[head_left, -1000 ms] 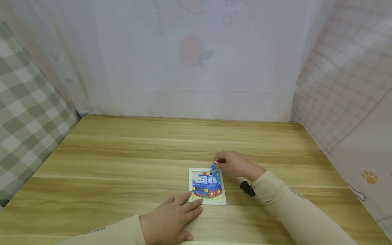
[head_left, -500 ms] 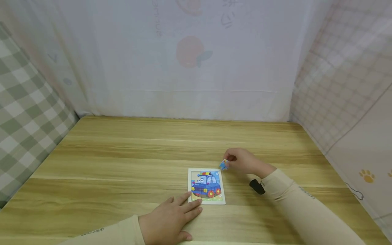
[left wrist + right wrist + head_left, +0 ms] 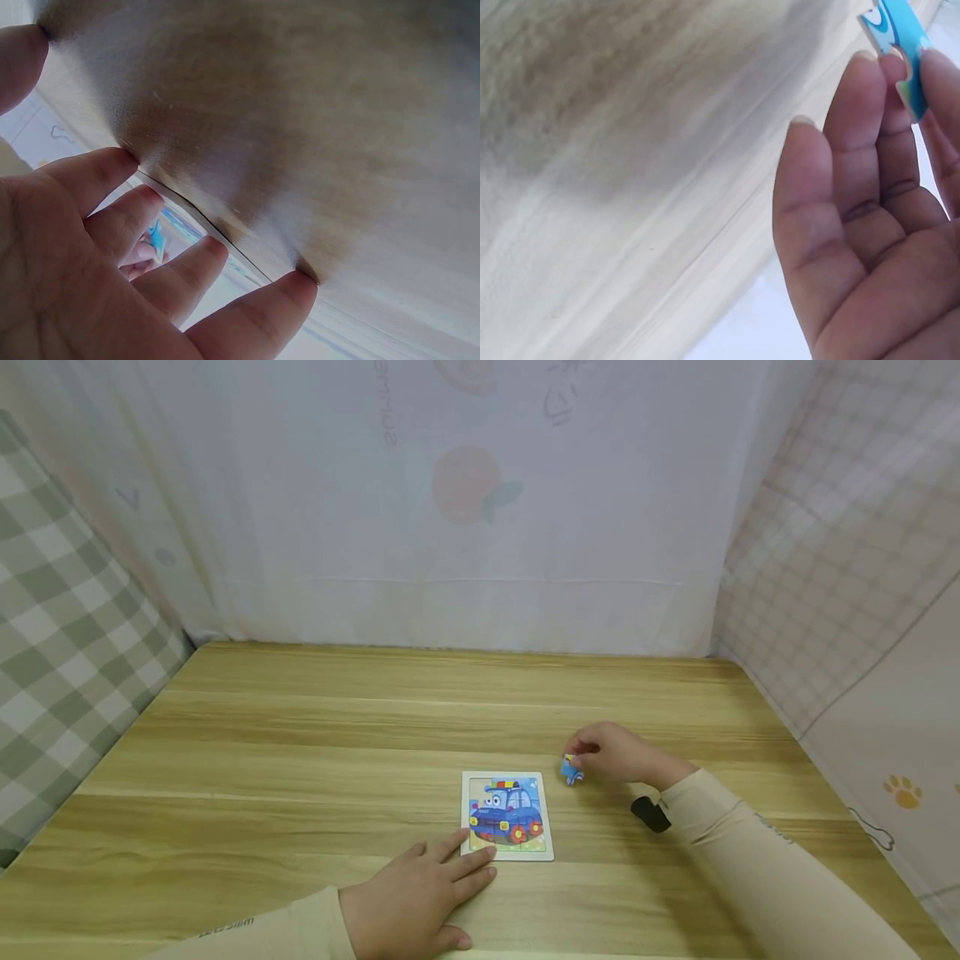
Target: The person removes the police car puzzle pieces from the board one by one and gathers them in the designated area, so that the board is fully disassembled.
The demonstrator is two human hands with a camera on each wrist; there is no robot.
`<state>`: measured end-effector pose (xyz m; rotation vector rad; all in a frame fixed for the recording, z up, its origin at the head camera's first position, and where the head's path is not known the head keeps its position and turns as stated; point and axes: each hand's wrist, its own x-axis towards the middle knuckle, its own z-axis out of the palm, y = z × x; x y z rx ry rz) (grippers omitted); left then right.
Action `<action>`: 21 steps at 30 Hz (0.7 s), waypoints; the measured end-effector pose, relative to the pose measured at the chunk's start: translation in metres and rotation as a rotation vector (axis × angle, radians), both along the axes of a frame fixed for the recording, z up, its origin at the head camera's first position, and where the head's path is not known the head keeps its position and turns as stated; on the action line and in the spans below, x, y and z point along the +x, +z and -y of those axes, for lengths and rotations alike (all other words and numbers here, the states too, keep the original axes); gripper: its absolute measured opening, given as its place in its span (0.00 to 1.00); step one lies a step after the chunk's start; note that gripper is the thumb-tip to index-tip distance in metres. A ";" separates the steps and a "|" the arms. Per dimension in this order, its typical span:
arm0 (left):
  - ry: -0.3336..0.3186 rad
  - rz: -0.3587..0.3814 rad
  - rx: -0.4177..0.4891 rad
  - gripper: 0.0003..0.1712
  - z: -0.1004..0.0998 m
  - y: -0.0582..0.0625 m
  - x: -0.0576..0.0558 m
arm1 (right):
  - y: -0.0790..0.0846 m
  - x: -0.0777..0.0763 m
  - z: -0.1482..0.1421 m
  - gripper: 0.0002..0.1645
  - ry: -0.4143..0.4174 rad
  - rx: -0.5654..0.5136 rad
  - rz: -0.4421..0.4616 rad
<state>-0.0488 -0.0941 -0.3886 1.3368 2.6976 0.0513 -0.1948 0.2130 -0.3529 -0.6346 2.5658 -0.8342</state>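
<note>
A small jigsaw puzzle (image 3: 506, 814) with a blue cartoon police car lies flat on the table inside a white frame (image 3: 550, 839). My left hand (image 3: 420, 893) rests with spread fingers at the puzzle's lower left corner, two fingertips over the frame's border. In the left wrist view, its fingertips (image 3: 214, 247) reach the frame's edge. Right of the puzzle's upper corner, my right hand (image 3: 618, 753) pinches a light blue puzzle piece (image 3: 572, 770) between thumb and fingers. Held on a slant, that piece shows its blue face and a curved notch in the right wrist view.
The wood-grain table (image 3: 300, 735) extends to a pale printed curtain (image 3: 480, 552) at the back. Green checked cloth (image 3: 67, 635) hangs at the left and a grid-patterned cloth (image 3: 840, 585) at the right. A black wrist device (image 3: 650, 814) sits under my right wrist.
My right hand has moved right, away from the puzzle's upper right corner, carrying the piece and turning it. My left hand has stayed in place on the frame.
</note>
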 end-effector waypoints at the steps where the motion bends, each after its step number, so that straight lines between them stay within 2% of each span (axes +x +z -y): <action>1: -0.004 -0.007 0.004 0.39 0.000 0.000 0.000 | 0.000 0.000 -0.001 0.06 0.004 -0.003 0.010; 13: -0.015 -0.018 0.018 0.39 0.001 0.000 0.000 | -0.004 -0.003 -0.002 0.05 0.005 -0.017 0.096; 21: -0.016 -0.021 0.010 0.39 0.001 0.000 0.000 | -0.007 -0.003 -0.002 0.04 0.035 -0.001 0.064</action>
